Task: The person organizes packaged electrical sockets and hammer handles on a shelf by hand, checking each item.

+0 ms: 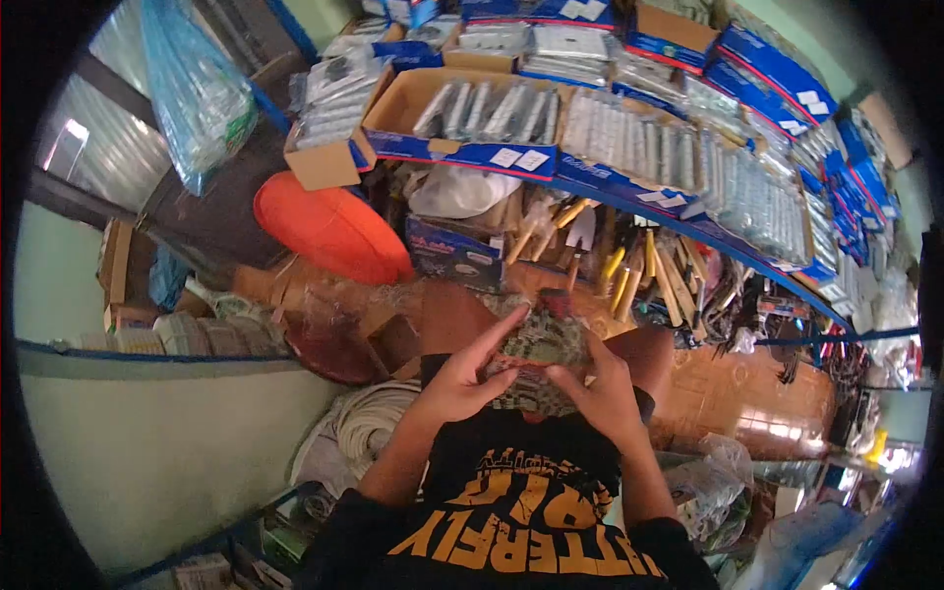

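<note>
- Both hands working one piece here: L hand [474, 382] is clamping the patterned bundle [539, 344] at its left side, thumb nr the lower edge, fingers reaching up along it.
- R hand [604, 391] is gripping the right side, thumb coming in low toward the other thumb; some R fingertips are hiding behind, so can't tell their exact hold.
- Bundle's sitting btwn the thighs, over the lap, in front of the black shirt [521, 467]; can't tell if it's resting on anything.
- Step in hand, as I'm reading it: a two-handed hold-and-handle, w/ the thumbs nearly meeting over a reddish line on the near face.
- Any next move is prob. calling for even pressure both sides, one hand steadying while the other is shifting its hold; soft-looking stuff, so it's maybe sagging if one side's slipping.
- Beyond the hands, blue shelf [710, 234] is carrying cartons; an open carton [405, 126] is standing by its front edge, toward the left end.
- Handled tools [641, 280] are crowding under that front edge; orange disc [324, 228] is leaning off to the left, well apart from the bundle.
</note>
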### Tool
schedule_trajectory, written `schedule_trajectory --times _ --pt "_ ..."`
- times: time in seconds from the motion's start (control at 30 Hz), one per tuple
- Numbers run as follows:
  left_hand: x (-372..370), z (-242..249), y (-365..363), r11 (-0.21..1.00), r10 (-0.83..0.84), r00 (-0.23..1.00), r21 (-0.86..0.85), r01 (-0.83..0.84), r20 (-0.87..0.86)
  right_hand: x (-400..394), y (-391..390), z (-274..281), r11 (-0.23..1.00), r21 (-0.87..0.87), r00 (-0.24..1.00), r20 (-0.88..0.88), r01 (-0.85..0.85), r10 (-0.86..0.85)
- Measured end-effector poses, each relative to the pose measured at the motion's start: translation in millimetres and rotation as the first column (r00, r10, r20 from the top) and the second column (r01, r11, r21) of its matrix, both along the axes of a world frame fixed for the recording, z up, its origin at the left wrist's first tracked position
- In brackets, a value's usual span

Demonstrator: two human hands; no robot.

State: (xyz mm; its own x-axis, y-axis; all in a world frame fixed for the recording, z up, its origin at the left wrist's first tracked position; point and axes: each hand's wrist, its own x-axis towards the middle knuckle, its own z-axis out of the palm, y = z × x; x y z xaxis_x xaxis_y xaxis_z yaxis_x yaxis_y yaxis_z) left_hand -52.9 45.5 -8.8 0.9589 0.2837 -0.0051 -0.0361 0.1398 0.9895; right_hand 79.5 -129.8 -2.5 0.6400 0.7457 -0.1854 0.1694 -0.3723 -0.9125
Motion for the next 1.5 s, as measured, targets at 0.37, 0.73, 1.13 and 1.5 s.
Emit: schedule_trajectory --times 0.37,0.73,1.13,1.5 --pt "-49 -44 39 0.808 0.218 0.895 0.587 0.058 -0.389 -6 30 -4 0.981 0.004 0.763 0.629 -0.192 0.146" --pt "-103 -36 37 0.802 0.383 0.919 0.528 -0.279 -0.098 -35 91 18 0.958 0.129 0.928 0.312 -0.255 0.205" --pt "-120 -51 38 0.565 0.543 0.735 -0.472 -0.677 -0.405 -4 148 -6 0.944 0.141 0.82 0.544 -0.298 0.178" --pt "-132 -70 57 0.309 0.742 0.658 -0.807 -0.504 -0.127 -19 160 -30 0.911 -0.044 0.762 0.533 -0.41 0.369"
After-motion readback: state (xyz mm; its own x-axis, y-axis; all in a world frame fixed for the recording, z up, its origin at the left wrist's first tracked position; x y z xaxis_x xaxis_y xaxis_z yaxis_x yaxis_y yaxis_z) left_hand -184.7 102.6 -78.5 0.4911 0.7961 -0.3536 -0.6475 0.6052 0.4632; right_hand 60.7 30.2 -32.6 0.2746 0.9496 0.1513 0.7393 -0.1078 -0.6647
